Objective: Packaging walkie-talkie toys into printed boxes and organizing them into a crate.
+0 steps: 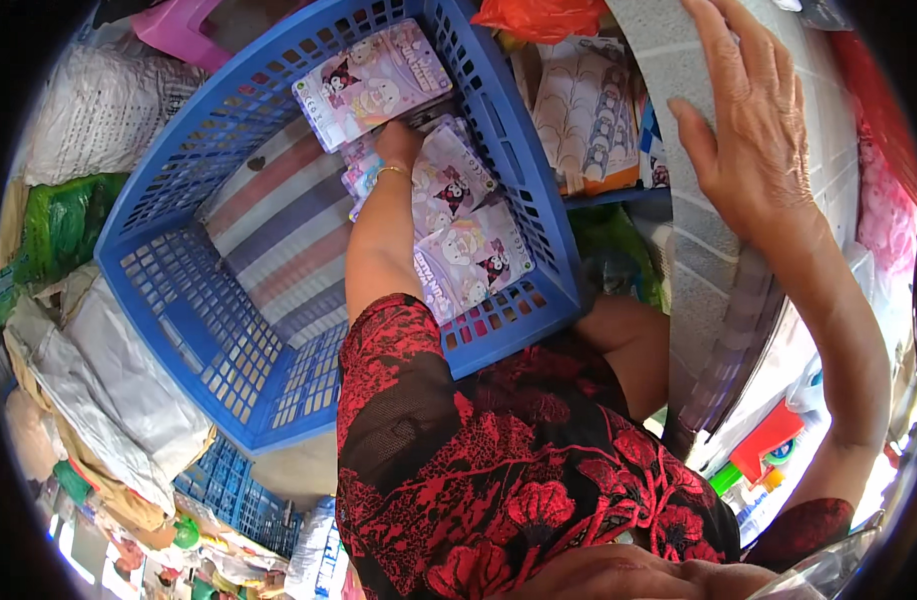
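Observation:
My left hand (pixel 399 147) reaches down into a big blue plastic basket (pixel 190 155), among packs with cartoon characters printed on them. Its fingers are hidden between the packs, so their grip does not show. One lilac and pink cartoon pack (pixel 373 85) lies against the far wall, just beyond the hand. More packs of the same kind (pixel 468 230) are stacked along the basket's right side, next to my wrist. Off to the right, my right hand (pixel 748 125) lies over a grey tabletop (pixel 693 200) with its fingers apart and nothing in it.
Striped cloth or sheeting (pixel 278 215) shows at the basket's bottom. On the left are a white woven sack (pixel 98 110), a green bag (pixel 73 220) and crumpled white sheeting (pixel 128 370). A red plastic bag (pixel 543 15) and a carton (pixel 588 120) stand beyond the basket's right wall.

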Demonstrator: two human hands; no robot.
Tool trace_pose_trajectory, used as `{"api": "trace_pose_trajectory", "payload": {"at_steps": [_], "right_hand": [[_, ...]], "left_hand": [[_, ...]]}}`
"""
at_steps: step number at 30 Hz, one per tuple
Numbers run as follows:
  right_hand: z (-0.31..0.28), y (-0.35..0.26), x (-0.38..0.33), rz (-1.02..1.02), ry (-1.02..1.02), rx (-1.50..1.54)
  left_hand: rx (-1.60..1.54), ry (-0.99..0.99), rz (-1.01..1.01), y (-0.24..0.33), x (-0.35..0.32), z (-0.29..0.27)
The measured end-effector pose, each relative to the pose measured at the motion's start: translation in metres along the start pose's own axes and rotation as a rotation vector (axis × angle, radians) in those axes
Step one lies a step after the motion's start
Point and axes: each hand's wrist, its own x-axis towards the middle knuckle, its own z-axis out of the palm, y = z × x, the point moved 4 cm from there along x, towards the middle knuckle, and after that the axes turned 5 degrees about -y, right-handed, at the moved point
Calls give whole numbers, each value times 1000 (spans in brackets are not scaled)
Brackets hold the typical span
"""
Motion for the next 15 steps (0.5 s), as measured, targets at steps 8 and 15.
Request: {"api": "trace_pose_trajectory", "payload": {"at_steps": [8,15], "right_hand": [[-3,-6,1,-58,47,-6],[3,0,-1,-52,34,-46]], "left_hand": [[-117,-38,23,-19,22,17],[105,204,208,44,-25,-1]]}}
